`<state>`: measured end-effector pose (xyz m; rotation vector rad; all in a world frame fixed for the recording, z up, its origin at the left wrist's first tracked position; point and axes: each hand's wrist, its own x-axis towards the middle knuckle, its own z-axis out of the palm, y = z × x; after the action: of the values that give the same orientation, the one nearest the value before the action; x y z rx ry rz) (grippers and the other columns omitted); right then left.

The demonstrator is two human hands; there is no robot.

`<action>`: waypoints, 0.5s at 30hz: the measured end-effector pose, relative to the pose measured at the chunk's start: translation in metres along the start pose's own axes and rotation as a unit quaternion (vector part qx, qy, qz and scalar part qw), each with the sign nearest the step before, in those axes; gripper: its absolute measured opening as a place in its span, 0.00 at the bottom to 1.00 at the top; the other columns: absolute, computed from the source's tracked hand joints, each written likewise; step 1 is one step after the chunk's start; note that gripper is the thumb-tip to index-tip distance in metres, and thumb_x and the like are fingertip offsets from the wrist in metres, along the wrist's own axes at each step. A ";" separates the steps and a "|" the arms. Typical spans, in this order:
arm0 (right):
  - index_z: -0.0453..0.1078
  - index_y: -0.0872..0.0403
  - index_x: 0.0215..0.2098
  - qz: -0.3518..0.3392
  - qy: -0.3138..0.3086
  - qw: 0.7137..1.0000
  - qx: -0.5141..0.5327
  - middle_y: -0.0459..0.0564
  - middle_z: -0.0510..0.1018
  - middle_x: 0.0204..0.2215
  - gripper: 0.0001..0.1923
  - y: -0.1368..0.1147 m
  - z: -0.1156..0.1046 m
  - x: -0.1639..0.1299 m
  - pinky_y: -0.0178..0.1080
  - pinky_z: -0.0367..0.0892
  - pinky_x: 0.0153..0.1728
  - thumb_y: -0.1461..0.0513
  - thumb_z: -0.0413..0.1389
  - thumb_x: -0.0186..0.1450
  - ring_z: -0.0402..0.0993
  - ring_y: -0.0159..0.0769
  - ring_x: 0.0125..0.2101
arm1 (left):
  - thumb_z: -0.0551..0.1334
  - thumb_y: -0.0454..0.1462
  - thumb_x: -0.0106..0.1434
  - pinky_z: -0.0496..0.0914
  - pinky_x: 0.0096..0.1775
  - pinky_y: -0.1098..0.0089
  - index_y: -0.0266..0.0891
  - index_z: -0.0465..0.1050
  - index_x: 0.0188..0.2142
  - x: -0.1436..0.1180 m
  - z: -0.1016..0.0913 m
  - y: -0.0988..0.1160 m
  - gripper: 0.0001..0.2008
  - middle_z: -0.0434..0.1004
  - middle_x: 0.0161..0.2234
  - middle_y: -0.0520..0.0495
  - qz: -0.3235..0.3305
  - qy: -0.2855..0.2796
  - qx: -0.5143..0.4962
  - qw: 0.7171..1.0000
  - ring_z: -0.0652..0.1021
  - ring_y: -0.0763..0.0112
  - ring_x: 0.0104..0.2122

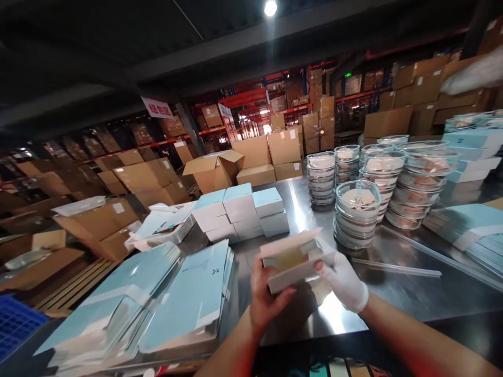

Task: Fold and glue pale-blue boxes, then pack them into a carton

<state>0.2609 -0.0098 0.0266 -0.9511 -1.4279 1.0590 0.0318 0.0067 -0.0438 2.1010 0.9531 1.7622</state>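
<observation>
Above the steel table, a small white-and-blue carton is held between both hands, with an open side that shows its hollow inside. My left hand, bare, grips the carton's left end, thumb along the near edge. On the other end, my right hand in a white glove with bare fingertips has its thumb pressed on the near panel; its other fingers are mostly hidden behind. Left of the hands lie flat pale-blue cartons in piles. Just beyond stand closed pale-blue boxes, stacked two high.
Stacked round glass dishes stand on the table to the right, near clear plastic strips. More flat blue cartons lie far right. A white basket sits behind the left piles. A blurred gloved hand shows at the upper right.
</observation>
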 end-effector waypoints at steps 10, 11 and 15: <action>0.73 0.51 0.57 -0.063 0.161 0.979 -0.103 0.55 0.85 0.50 0.21 0.018 0.001 0.013 0.44 0.78 0.49 0.52 0.54 0.70 0.83 0.44 0.47 | 0.77 0.55 0.61 0.79 0.54 0.52 0.49 0.80 0.56 -0.017 -0.018 -0.012 0.28 0.82 0.50 0.40 0.022 -0.006 0.013 1.000 0.81 0.45 0.57; 0.73 0.51 0.57 -0.059 0.140 0.978 -0.146 0.56 0.85 0.51 0.21 0.023 -0.007 0.013 0.44 0.78 0.48 0.51 0.52 0.73 0.83 0.45 0.48 | 0.77 0.55 0.61 0.79 0.54 0.54 0.49 0.81 0.56 -0.015 -0.022 -0.012 0.28 0.82 0.49 0.41 0.008 0.017 0.015 1.000 0.82 0.47 0.56; 0.79 0.55 0.49 0.121 0.054 0.891 -0.435 0.66 0.85 0.47 0.19 0.060 -0.040 0.008 0.51 0.78 0.46 0.50 0.60 0.67 0.84 0.56 0.46 | 0.75 0.56 0.62 0.78 0.54 0.57 0.49 0.79 0.56 -0.001 -0.040 -0.004 0.27 0.82 0.51 0.43 -0.088 0.115 0.015 0.989 0.82 0.52 0.53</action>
<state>0.2998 0.0192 -0.0271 -1.8342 -1.7402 0.4781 -0.0074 -0.0004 -0.0371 1.7941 1.1912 1.9353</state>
